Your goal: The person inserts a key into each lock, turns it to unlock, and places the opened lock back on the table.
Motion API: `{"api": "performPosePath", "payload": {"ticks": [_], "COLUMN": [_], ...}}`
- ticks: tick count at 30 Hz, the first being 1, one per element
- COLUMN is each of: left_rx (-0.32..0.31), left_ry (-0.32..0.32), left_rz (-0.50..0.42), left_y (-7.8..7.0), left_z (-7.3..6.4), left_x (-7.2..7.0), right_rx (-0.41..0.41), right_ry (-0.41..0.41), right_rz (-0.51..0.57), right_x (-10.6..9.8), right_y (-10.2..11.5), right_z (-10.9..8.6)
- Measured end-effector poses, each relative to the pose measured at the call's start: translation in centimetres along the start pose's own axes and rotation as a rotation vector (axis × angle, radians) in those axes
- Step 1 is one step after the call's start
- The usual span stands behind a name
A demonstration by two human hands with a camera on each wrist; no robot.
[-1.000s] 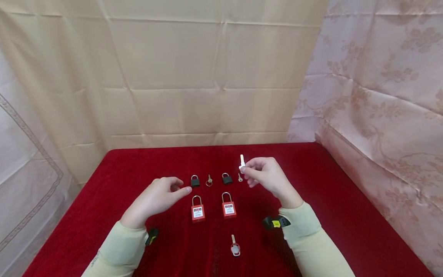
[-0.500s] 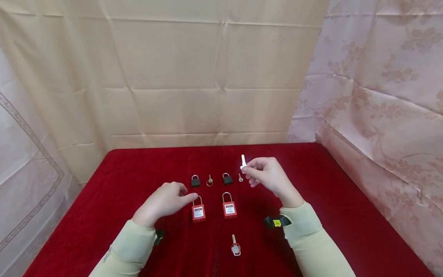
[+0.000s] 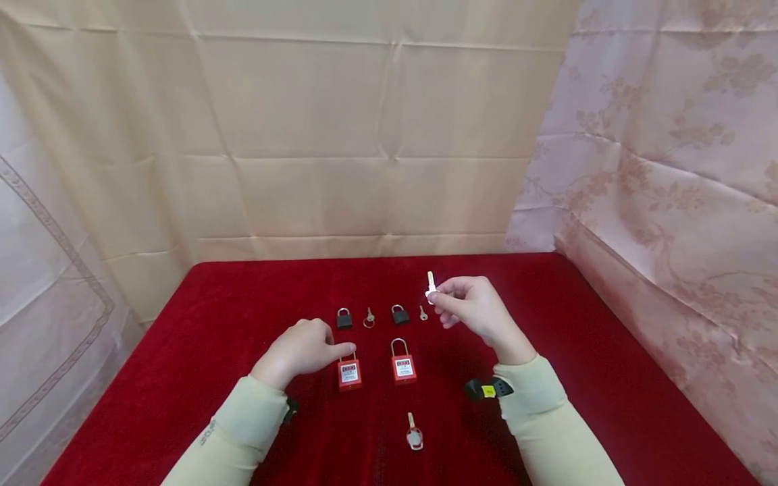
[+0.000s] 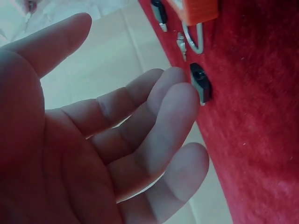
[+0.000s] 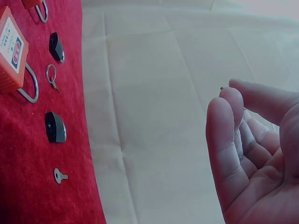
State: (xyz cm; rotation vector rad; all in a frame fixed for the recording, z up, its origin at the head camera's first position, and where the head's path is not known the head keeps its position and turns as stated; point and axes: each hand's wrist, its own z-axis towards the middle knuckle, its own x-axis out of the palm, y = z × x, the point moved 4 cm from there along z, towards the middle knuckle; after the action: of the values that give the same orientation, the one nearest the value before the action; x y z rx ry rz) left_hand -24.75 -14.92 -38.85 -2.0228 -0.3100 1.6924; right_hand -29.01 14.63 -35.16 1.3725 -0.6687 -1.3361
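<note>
Red padlock (image 3: 349, 376) lies at seven o'clock in my head view, shackle towards twelve. Off its ten o'clock I see the left hand (image 3: 304, 351), fingers loosely bent, thumb set apart; I can't tell whether it touches the shackle. At two, the right hand (image 3: 471, 307) pinches a bright key (image 3: 432, 290), blade towards twelve. Beyond, at twelve, a black padlock (image 3: 344, 322) rests on red cloth (image 3: 267, 287).

Two red padlocks (image 3: 404, 368) and two black padlocks (image 3: 344, 321) are counted, four in all. Four keys (image 3: 415, 440) are counted as well: three laid on the one desk (image 3: 583, 337), one held.
</note>
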Motion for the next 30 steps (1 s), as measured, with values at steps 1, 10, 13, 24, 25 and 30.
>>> {"api": "performPosePath", "payload": {"ticks": [1,10,13,24,25,30], "left_rx": [-0.006,-0.044,-0.048,-0.100,-0.099,-0.092], "left_ry": [0.003,0.052,0.059,0.122,0.125,0.129], "left_rz": [0.006,0.039,0.057,0.082,0.084,0.090], "left_y": [0.0,-0.3,-0.5,-0.1,-0.1,-0.2], "left_z": [0.1,1.1,1.4,2.0,2.0,2.1], "left_x": [0.1,1.3,1.5,2.9,3.0,3.4], "right_rx": [0.000,-0.007,-0.008,0.015,0.016,0.014], "right_ry": [0.000,0.009,0.008,0.006,0.006,0.002], "right_rz": [0.001,-0.005,-0.008,-0.008,-0.010,-0.014], "right_x": [0.0,0.1,0.1,0.2,0.2,0.1], "right_y": [0.0,0.4,0.4,-0.1,-0.2,-0.6], "right_z": [0.0,0.1,0.1,0.2,0.2,0.1]}}
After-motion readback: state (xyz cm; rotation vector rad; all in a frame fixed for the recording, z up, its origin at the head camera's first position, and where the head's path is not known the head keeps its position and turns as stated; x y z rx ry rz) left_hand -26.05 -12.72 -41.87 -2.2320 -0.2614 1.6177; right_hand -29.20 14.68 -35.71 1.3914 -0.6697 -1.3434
